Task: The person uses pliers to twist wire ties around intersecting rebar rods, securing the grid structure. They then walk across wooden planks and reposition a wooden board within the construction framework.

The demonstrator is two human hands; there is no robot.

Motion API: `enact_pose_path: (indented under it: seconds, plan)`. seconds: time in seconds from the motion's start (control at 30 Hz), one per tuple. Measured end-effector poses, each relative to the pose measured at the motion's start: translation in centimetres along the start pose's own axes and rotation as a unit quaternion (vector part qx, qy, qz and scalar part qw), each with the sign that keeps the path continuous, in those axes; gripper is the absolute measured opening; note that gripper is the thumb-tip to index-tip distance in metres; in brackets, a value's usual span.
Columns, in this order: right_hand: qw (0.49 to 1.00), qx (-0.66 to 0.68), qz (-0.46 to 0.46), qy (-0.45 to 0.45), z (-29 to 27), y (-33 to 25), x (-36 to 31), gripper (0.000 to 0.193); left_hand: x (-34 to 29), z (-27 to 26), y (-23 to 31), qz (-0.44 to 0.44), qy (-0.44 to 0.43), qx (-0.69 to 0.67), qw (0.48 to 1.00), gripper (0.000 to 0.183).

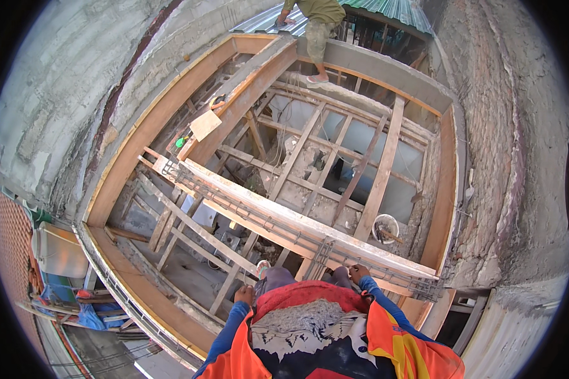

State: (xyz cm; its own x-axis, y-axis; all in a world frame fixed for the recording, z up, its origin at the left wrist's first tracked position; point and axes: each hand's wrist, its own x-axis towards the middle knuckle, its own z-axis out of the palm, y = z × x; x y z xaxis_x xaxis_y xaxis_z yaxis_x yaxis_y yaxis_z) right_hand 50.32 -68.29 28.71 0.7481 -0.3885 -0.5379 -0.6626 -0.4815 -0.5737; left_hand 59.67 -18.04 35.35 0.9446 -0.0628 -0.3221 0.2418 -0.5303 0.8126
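Loosely closed, with nothing visible in it, my left hand (244, 294) hangs beside my left leg, above a gap between timbers. My right hand (359, 273) is by my right knee, close to the long beam form; its fingers are too small to make out, and whether it touches the form I cannot tell. Ahead of my knees, a rebar cage (284, 230) lies along this form, beside a pale board (310, 234). A sandalled foot (262, 268) shows on the left. My lap is covered by a red cloth (284, 292) and a dusty patterned shirt.
Wooden props and planks (379, 170) cross the deep opening below. A white bucket (385, 227) stands lower right. A square wooden float (205, 126) and a green-handled tool (180, 143) lie on the left beam. Another person (319, 31) bends over corrugated roofing (265, 20). Rough walls flank both sides.
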Motion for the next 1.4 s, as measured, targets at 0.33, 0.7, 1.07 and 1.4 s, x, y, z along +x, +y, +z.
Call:
enact_pose_path:
  seconds: [0.33,0.7,1.07,1.4]
  plan:
    - [1.000,-0.010,0.011,-0.003,0.0,-0.7,0.1,0.044,-0.1,-0.1,0.8,-0.055,0.014,-0.016,0.998,0.031]
    - [1.000,0.012,0.018,-0.008,-1.4,-3.2,-0.8,0.046,-0.1,0.0,2.1,-0.112,0.030,-0.008,0.993,0.034]
    - [0.999,-0.015,0.029,0.006,-3.1,-5.4,-2.5,0.044,2.6,-0.8,-4.2,0.045,-0.094,0.280,0.954,0.041]
    - [0.999,-0.015,0.012,0.031,-2.0,-4.9,-2.8,0.045,2.9,-1.0,-5.4,-0.001,-0.093,0.159,0.983,0.038]
